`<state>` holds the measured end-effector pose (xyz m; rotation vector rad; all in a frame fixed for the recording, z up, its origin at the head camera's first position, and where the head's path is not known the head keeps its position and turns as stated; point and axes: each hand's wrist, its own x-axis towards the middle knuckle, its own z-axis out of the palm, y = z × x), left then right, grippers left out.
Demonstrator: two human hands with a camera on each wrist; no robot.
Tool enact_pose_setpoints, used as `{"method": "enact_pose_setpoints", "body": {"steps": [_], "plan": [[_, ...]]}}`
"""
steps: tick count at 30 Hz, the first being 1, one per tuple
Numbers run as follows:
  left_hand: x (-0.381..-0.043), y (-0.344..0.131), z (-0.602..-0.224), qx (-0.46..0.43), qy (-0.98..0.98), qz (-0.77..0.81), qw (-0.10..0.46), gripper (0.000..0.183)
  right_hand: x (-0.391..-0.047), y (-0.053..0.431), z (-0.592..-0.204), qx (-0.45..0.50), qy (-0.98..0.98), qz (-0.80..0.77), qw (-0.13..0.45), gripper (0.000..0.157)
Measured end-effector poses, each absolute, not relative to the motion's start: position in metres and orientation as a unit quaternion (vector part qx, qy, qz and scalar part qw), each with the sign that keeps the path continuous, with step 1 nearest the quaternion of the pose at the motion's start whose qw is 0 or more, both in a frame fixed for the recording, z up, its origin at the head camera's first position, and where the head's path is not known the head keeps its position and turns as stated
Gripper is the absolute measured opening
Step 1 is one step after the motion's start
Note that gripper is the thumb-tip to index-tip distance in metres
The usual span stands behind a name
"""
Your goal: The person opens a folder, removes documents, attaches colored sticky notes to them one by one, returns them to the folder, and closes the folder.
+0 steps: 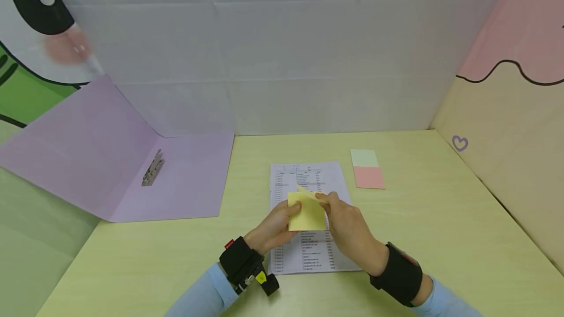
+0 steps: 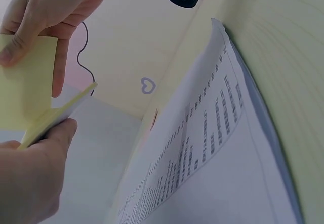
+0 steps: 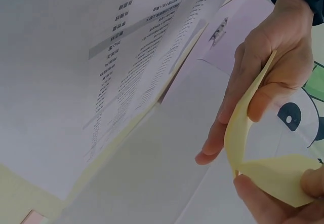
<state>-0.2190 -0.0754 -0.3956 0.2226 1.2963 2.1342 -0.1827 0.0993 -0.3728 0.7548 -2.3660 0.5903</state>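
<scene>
My left hand [image 1: 274, 225] grips a pad of yellow sticky notes [image 1: 307, 216] above the printed sheets, its thumb lying on the front. At the pad's upper right, my right hand [image 1: 351, 226] pinches a yellow sheet between thumb and fingers. The right wrist view shows that lifted sheet [image 3: 278, 176] bent away from the pad [image 3: 243, 117], the two still meeting along one edge. Beneath both hands lies a stack of printed paper [image 1: 286, 258] with columns of text.
An open purple folder [image 1: 194, 175] with a metal clip [image 1: 153, 168] stands at the left, its cover leaning on the side wall. Right of the papers lie a pale green note pad [image 1: 364, 158] and a pink note pad [image 1: 369, 177]. Printed cloth walls [image 1: 286, 62] enclose the table.
</scene>
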Motion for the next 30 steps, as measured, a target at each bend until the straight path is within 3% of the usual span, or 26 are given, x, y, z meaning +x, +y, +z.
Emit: {"method": "enact_pose_setpoints", "body": {"steps": [8,19,24,30], "plan": [[-0.220,-0.076,-0.395,0.067,0.489,0.810,0.317,0.043,-0.183,0.102,-0.372,0.278,-0.887,0.231,0.289,0.013],[-0.231,-0.078,-0.395,0.048,0.506,0.814,0.280,0.042,-0.187,0.112,-0.364,0.263,-0.887,0.239,0.297,0.010],[-0.252,-0.080,-0.388,0.047,0.577,0.787,0.215,0.039,-0.189,0.117,-0.369,0.275,-0.885,0.226,0.300,0.009],[-0.315,-0.092,-0.382,-0.045,0.631,0.763,0.131,0.039,-0.188,0.124,-0.371,0.271,-0.888,0.223,0.297,0.012]]}}
